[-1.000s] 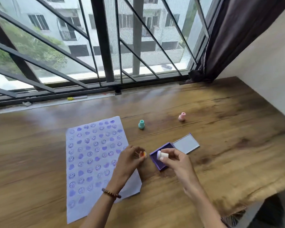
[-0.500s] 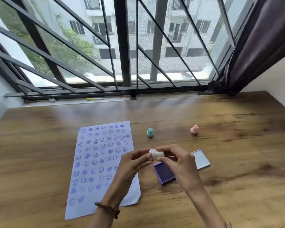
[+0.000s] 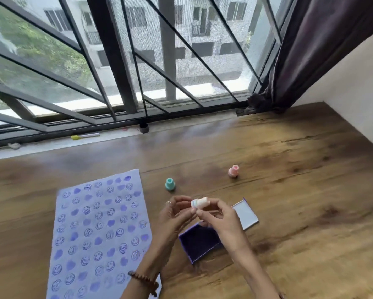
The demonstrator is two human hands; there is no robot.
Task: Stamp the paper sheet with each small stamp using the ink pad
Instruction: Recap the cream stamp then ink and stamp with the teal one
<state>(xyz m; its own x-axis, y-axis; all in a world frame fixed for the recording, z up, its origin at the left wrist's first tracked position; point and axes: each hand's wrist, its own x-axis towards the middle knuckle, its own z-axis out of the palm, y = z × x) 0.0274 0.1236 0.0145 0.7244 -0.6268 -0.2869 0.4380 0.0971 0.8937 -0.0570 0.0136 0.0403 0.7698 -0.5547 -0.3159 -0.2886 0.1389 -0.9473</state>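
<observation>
Paper sheet [image 3: 99,231], lower left, nearly filled with prints. White stamp [image 3: 200,202] pinched between left hand [image 3: 177,214] and right hand [image 3: 221,221] above open ink pad [image 3: 199,241]; teal stamp [image 3: 170,184], pink stamp [image 3: 233,171] left standing on surface [image 3: 299,190].

bare forearms, bead bracelet [image 3: 144,281] L wrist, ring [image 3: 168,202]

Soft daylight comes in through the barred window [image 3: 138,61] at the top and falls forward onto the wooden worktop [image 3: 289,190], leaving a pale, milky sheen along its far edge near the sill. Shadows are faint and diffuse (the hands cast only a weak dark patch). The building outside is washed out and overexposed. The whole picture is mildly soft, with smeared wood grain toward the left and bottom edges. Wide-angle distortion bends the window bars and the curtain [image 3: 321,50].
</observation>
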